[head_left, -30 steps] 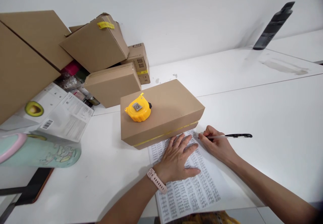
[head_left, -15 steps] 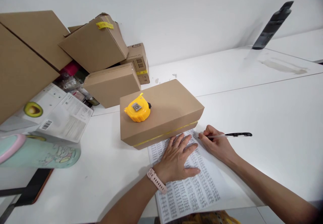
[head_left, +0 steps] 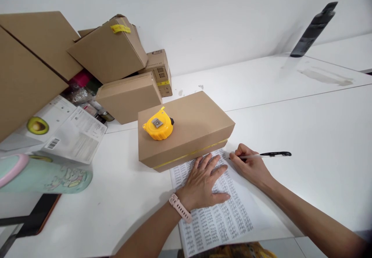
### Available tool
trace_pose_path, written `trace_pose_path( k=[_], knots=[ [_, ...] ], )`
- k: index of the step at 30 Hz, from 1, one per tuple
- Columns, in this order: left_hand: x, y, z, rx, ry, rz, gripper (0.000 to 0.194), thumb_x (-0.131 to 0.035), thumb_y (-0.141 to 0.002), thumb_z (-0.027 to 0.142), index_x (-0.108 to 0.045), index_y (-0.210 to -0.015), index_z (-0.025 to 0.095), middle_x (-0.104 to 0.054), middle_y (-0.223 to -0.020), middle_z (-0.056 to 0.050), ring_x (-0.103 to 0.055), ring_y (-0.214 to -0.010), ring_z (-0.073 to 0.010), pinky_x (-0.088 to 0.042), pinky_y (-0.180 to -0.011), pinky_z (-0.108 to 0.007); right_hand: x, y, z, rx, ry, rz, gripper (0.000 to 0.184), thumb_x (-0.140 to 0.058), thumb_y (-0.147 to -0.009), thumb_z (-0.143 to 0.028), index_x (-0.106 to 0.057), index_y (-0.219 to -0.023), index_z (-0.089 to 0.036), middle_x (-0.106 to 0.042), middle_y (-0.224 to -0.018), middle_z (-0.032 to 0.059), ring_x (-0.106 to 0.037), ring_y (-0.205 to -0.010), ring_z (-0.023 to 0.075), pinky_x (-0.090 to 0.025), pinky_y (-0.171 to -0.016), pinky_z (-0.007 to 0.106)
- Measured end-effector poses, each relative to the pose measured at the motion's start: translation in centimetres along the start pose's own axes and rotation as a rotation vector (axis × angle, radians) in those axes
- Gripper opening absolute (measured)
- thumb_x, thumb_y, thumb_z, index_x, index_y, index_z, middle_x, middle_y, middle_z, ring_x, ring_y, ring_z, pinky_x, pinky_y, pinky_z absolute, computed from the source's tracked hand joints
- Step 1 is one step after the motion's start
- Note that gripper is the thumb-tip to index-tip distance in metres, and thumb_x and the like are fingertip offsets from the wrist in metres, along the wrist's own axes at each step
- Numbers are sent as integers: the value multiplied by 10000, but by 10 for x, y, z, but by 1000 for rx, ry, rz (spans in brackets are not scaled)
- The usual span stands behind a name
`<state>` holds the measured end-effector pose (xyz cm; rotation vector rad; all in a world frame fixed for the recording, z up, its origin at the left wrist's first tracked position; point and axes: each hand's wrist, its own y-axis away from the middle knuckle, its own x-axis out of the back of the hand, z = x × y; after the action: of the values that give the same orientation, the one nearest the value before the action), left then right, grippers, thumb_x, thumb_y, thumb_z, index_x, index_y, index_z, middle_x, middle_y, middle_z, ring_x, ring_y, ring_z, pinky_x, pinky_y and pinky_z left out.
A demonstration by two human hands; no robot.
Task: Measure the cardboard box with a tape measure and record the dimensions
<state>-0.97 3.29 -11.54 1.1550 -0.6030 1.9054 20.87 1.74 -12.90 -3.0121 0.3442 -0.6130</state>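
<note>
My left hand [head_left: 205, 180] lies flat with fingers spread on a sheet of paper [head_left: 213, 227] covered in columns of handwriting. A pen [head_left: 276, 154] with a black cap end and clear barrel is pinched in my right hand [head_left: 251, 165], its tip at the sheet's upper right edge. Just beyond my left fingertips, a closed cardboard box [head_left: 192, 122] sealed with yellow tape rests over the top of the sheet. On the box's left part sits a yellow tape measure [head_left: 159, 124].
More cardboard boxes [head_left: 107, 52] are stacked at the back left. A white carton with an avocado picture [head_left: 78, 134] and a mint bottle [head_left: 66, 176] with a pink handle are at the left. A dark bottle [head_left: 312, 31] stands by the wall at the back right.
The black end of the pen has shifted very slightly. Both hands, the box and the tape measure look the same as before.
</note>
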Motion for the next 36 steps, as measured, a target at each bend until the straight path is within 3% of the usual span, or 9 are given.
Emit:
trace_pose_path(
  k=[36],
  knots=[
    [-1, 0, 0, 0, -7, 0, 833, -662, -829, 620, -377, -1516, 244, -234, -1660, -108, -157, -1533, -343, -161, -1236, -569, 0, -1, -1, -6, -6, -7, 340, -623, -869, -427, -426, -663, -240, -440, -619, -36, -387, -569, 128, -317, -508, 274]
  ],
)
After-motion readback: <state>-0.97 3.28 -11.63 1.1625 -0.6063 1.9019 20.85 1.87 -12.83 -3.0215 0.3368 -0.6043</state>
